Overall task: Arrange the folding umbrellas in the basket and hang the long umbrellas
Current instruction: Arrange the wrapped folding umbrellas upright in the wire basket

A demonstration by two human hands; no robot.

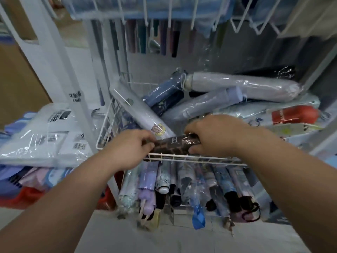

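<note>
Two hands have hold of one dark umbrella, a folded one in a clear sleeve with a pale "H" on it. It lies crosswise just inside the front rim of the wire basket. The left hand is curled round its left end and the right hand round its right end, thumb underneath.

It looks light and stiff along its core, with soft cloth around that. The glossy sleeve is likely slippery, so a grip wrapped close to each end, or one firm hold round the middle, should serve better than a fingertip pinch.

Behind it in the basket I count at least eight more folded ones lying at all angles, among them a grey umbrella toward the back right corner and a red umbrella at the right edge. Below the front rim, a lower row holds about ten side by side. The long umbrellas hanging at the back are too blurred to count.
</note>
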